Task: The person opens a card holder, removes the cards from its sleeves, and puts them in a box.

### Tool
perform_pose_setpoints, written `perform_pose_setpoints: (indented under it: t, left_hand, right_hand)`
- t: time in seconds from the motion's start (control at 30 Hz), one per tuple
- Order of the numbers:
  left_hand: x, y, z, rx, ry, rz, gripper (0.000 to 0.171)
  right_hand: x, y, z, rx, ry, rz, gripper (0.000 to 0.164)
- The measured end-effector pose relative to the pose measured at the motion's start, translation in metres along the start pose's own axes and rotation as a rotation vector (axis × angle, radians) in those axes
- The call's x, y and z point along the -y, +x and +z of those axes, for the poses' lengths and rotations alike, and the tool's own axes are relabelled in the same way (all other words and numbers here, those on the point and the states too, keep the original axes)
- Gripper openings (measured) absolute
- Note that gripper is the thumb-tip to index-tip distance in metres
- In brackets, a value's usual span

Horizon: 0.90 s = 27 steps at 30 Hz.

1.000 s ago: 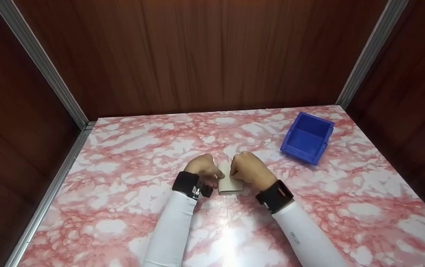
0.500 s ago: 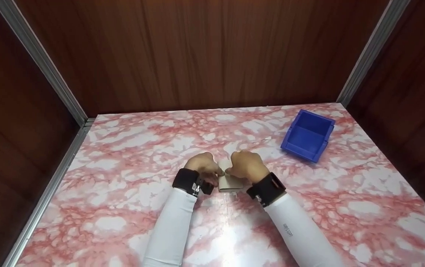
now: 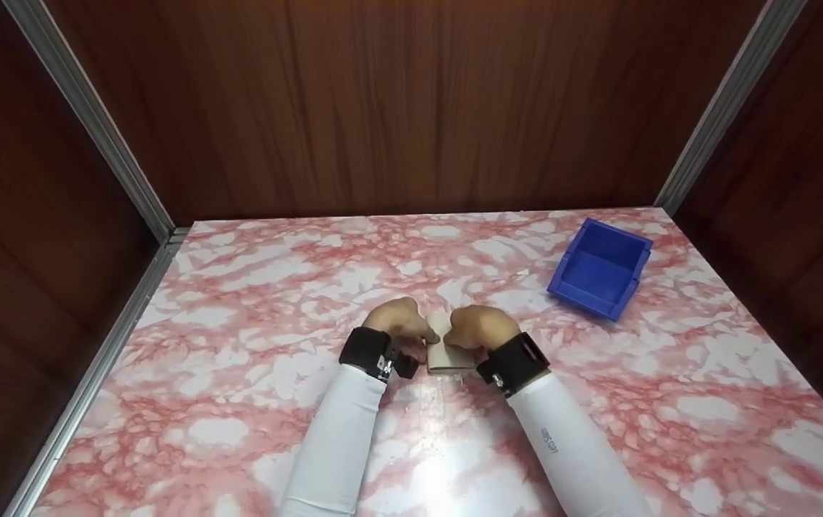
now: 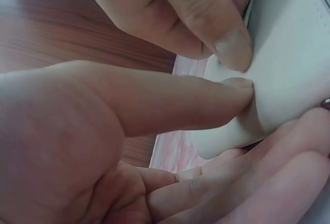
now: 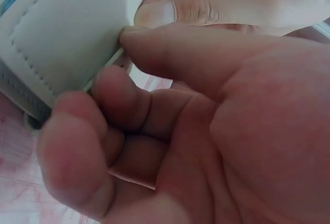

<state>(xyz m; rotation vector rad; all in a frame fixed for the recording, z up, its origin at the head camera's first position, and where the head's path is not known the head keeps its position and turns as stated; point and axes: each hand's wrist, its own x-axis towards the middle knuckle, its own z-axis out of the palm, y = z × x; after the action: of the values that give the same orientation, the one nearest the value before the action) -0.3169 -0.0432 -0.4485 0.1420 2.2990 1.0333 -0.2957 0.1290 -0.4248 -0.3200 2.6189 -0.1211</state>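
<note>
A cream wallet [image 3: 451, 360] with stitched edges lies folded at the middle of the table, between both hands. My left hand [image 3: 401, 323] grips its left side. In the left wrist view the left thumb [image 4: 206, 100] presses on the cream face, while the other fingers [image 4: 268, 177] run along below the edge. From the right, my right hand [image 3: 485, 329] pinches the wallet. The right wrist view shows its thumb [image 5: 170, 49] on the face and curled fingertips [image 5: 75, 147] at the edge. Both thumb tips meet side by side; part of the wallet is hidden under the hands.
A blue plastic bin [image 3: 600, 269], its inside bare, stands at the back right of the red-and-white marbled table [image 3: 253, 431]. Dark wood panels [image 3: 354, 108] with grey metal corner strips close in the back and sides.
The right hand has turned and shifted left, its thumb now beside the left thumb on the wallet. The left hand has kept its hold. The head view has shifted slightly.
</note>
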Motion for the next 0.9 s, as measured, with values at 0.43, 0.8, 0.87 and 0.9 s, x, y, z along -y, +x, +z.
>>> perform_pose_setpoints:
  t: [0.43,0.8,0.87,0.9]
  left_hand:
    - [-0.001,0.000,0.000,0.033,-0.042,-0.020,0.020]
    - [0.000,0.003,0.000,0.030,-0.056,-0.042,0.018]
    - [0.001,0.003,-0.001,0.030,-0.059,-0.046,0.018]
    - [0.000,0.003,-0.001,0.035,-0.066,-0.049,0.017]
  right_hand:
    - [0.007,-0.005,0.020,-0.176,-0.094,-0.032,0.033]
    - [0.010,-0.005,0.023,-0.247,-0.077,-0.015,0.027]
    - [0.009,-0.004,0.022,-0.250,-0.066,-0.028,0.025]
    - [0.009,-0.004,0.022,-0.252,-0.063,-0.033,0.024]
